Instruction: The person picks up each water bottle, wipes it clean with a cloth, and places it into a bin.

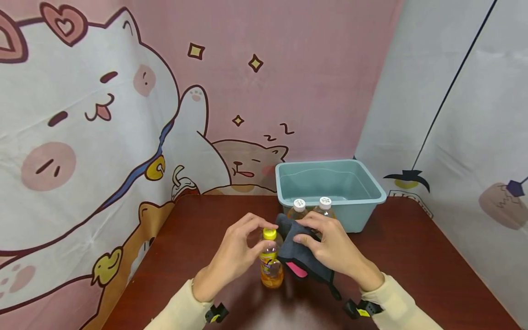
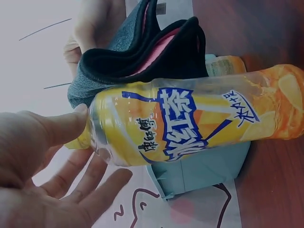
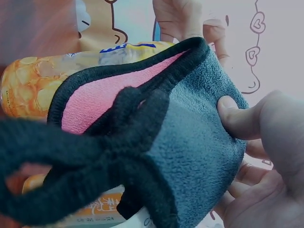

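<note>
A bottle of iced tea [image 1: 271, 268] with a yellow cap stands upright on the table. My left hand [image 1: 237, 250] pinches it at the cap between thumb and fingers; the left wrist view shows the thumb at the yellow cap [image 2: 78, 141]. In my right hand [image 1: 332, 240] is a folded grey cloth [image 1: 303, 247] with pink lining and black edging, pinched between thumb and fingers. A black hanging loop [image 3: 28, 171] dangles from the cloth's lower corner. The cloth lies right against the bottle's upper right side.
Two white-capped bottles, one with its cap [image 1: 299, 205] at left and the other's cap [image 1: 325, 203] at right, stand behind the cloth. Behind them sits a light blue plastic bin [image 1: 359, 215] on the dark red table [image 1: 198, 229]. A cartoon-printed curtain [image 1: 321, 82] hangs beyond.
</note>
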